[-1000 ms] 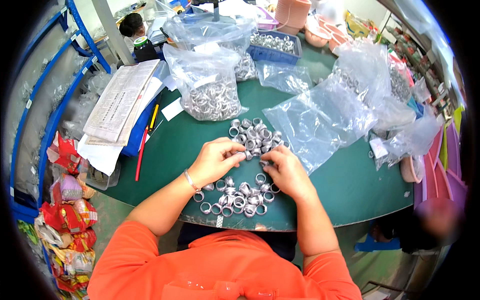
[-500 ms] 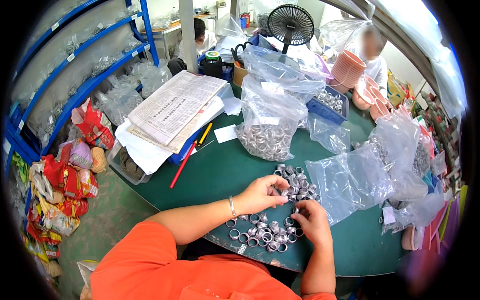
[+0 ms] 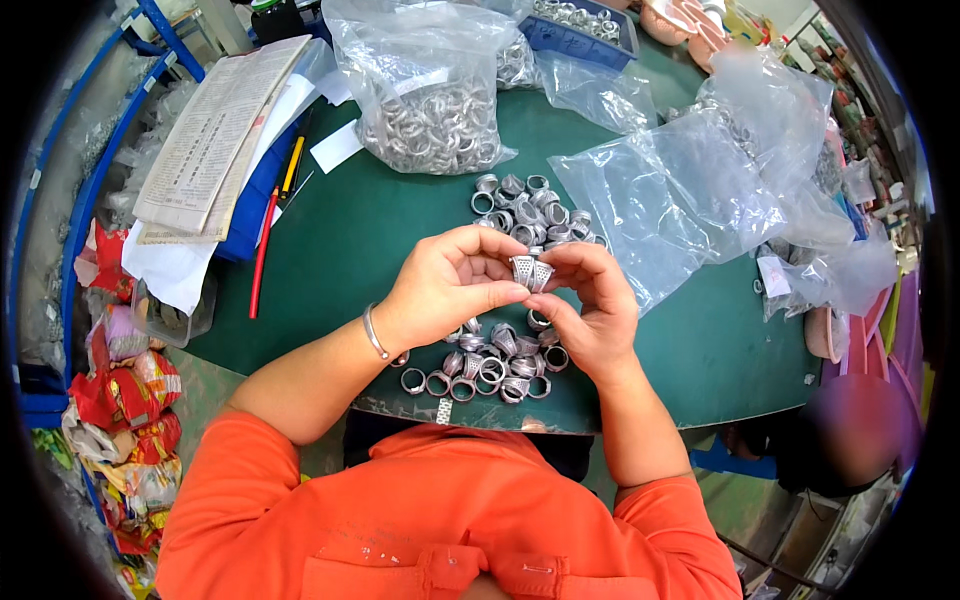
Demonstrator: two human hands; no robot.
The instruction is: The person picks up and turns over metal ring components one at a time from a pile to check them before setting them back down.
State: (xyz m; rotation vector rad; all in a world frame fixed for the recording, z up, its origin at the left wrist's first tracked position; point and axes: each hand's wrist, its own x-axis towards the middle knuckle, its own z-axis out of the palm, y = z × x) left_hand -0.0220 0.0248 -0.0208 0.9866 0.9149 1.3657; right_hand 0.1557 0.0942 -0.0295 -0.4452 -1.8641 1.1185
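My left hand (image 3: 450, 275) and my right hand (image 3: 597, 300) meet over the table, each pinching a silver metal ring. The ring in my left hand (image 3: 522, 270) sits side by side with the ring in my right hand (image 3: 542, 275); both have wide bands dotted with small pits or holes. Beyond my fingers lies one heap of similar rings (image 3: 528, 207), partly hidden by my hands. A nearer heap of rings (image 3: 490, 370) spreads between my forearms, close to the table's front edge.
On the green table (image 3: 330, 250), a clear bag full of rings (image 3: 430, 125) stands at the back. Flat plastic bags (image 3: 665, 195) cover the right side. To the left are newspapers (image 3: 215, 140) and a red pencil (image 3: 264, 255). A blue bin of rings (image 3: 580, 35) is farther back.
My view has tipped downward, so the table appears higher. My hands have come together from over the heaps, and two rings now show side by side between my fingertips.
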